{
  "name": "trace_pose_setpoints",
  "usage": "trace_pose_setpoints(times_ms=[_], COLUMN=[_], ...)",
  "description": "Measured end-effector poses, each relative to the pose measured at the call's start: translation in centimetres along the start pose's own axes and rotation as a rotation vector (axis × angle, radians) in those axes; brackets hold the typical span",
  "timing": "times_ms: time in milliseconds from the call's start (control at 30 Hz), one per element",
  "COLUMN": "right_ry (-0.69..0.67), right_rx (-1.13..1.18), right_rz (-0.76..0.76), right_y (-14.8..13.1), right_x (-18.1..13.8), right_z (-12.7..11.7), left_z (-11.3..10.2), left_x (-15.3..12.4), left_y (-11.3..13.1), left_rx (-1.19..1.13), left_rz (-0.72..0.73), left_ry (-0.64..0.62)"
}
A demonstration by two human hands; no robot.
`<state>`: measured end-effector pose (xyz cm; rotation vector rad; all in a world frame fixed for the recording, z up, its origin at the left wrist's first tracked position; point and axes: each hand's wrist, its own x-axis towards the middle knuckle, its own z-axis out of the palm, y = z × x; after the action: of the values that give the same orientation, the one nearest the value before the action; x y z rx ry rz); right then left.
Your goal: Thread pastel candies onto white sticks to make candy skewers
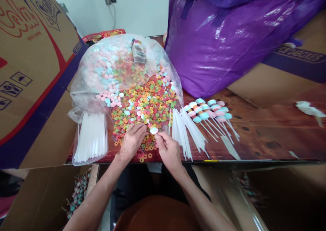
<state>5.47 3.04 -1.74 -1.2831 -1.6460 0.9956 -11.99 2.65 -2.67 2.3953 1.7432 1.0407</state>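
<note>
My right hand [168, 152] pinches a candy skewer [154, 130], with a pale marshmallow at my fingertips and a white stick tip beyond it. My left hand [133, 138] rests over the pile of ring gummies [142, 105], fingers stretched toward the skewer and nothing visible in them. Pink, white and blue marshmallows [109, 96] lie at the left of the pile, partly inside a large clear plastic bag [84, 78]. To the right are loose white sticks [189, 132] and a stack of finished marshmallow skewers [209, 110].
A clear tub of white sticks [91, 137] stands at the left. Behind are a large purple bag [216, 37] and a small card pack [139, 51] on the plastic bag. Cardboard boxes [33, 71] flank the wooden table [267, 132]. Below, open boxes hold more skewers [78, 192].
</note>
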Motion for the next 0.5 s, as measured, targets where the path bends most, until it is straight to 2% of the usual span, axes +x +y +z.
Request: trace_pose_setpoints(times_ms=[133, 233, 300, 367, 433, 500], right_ry=[-0.009, -0.022, -0.037, -0.05, -0.062, -0.076], right_rx=[0.013, 0.003, -0.009, -0.02, -0.022, -0.018], right_rz=[0.0, -0.012, -0.027, -0.037, -0.038, -0.039], right_y=[-0.2, -0.4, -0.4, -0.3, -0.2, -0.2], right_x=[0.0, -0.1, -0.2, -0.3, -0.6, -0.8], right_z=[-0.1, -0.2, -0.4, -0.5, -0.5, -0.5], left_z=[-0.4, -0.8, -1.2, -1.5, -1.6, -1.5], left_x=[-0.1, 0.1, 0.3, 0.5, 0.5, 0.5], left_y=[0.0, -0.4, -0.8, -1.1, -1.0, -0.7], left_rx=[0.05, 0.074, 0.058, 0.003, -0.095, -0.239], left_rz=[0.02, 0.068, 0.111, 0.109, 0.009, -0.209], left_ry=[-0.064, -0.16, -0.23, -0.237, -0.163, -0.059])
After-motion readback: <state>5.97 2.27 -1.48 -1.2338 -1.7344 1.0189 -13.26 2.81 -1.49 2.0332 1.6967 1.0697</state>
